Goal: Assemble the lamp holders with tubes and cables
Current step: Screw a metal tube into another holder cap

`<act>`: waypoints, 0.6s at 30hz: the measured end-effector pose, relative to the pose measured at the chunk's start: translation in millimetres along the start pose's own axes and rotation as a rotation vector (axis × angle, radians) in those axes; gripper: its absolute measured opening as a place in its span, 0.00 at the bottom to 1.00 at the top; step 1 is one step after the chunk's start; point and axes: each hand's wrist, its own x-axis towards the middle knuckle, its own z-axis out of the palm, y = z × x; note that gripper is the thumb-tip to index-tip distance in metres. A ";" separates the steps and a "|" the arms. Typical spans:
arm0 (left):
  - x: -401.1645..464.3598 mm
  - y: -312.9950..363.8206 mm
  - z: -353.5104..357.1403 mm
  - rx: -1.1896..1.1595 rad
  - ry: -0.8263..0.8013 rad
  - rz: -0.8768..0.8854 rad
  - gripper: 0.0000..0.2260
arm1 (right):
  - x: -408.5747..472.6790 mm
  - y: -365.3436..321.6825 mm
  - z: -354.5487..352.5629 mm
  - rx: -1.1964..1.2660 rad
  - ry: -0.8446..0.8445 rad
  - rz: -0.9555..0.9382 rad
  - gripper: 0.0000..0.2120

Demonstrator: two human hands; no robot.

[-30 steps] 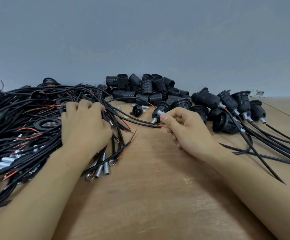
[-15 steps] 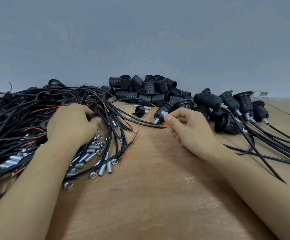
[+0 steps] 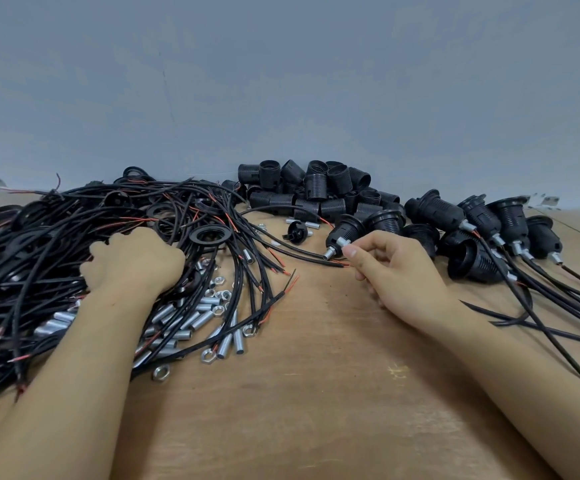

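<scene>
From the head camera, take the black lamp holder (image 3: 347,230) lying on its side in the middle of the wooden table (image 3: 316,393) as your marker. Your right hand (image 3: 399,268) sits just to its right, thumb and forefinger pinched on the short metal tube (image 3: 337,247) sticking out of the holder's narrow end, the other fingers curled loosely. That grip looks meant to steady or turn the tube while the holder rests on the table, so the piece seems to be waiting for its cable.

Well to the left of the holder, your left hand (image 3: 136,261) lies knuckles up on the tangle of black cables (image 3: 56,258), fingers bent down among them. Whether it has closed on one cable you cannot tell, because the fingertips are hidden. It is probably there to draw out the next cable.

Below and left of the holder, loose tubes and nuts (image 3: 198,313) are spread under the cable ends, within easy reach of either hand. Behind the holder, against the wall, is a heap of bare holder shells (image 3: 312,192). To its right lie finished holders (image 3: 482,223) with cables already trailing out, set apart so done work stays clear of the parts.
</scene>
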 end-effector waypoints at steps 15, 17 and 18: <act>9.0 -2.1 6.8 -0.048 0.047 0.031 0.14 | -1.1 -0.4 0.9 -0.040 -0.032 0.003 0.07; 7.9 -2.3 6.2 -0.008 -0.020 0.056 0.17 | -1.0 -0.3 1.1 -0.044 -0.040 0.005 0.07; 7.8 -3.7 5.7 -0.012 -0.033 0.087 0.18 | -1.0 -0.7 0.9 -0.044 -0.041 0.004 0.07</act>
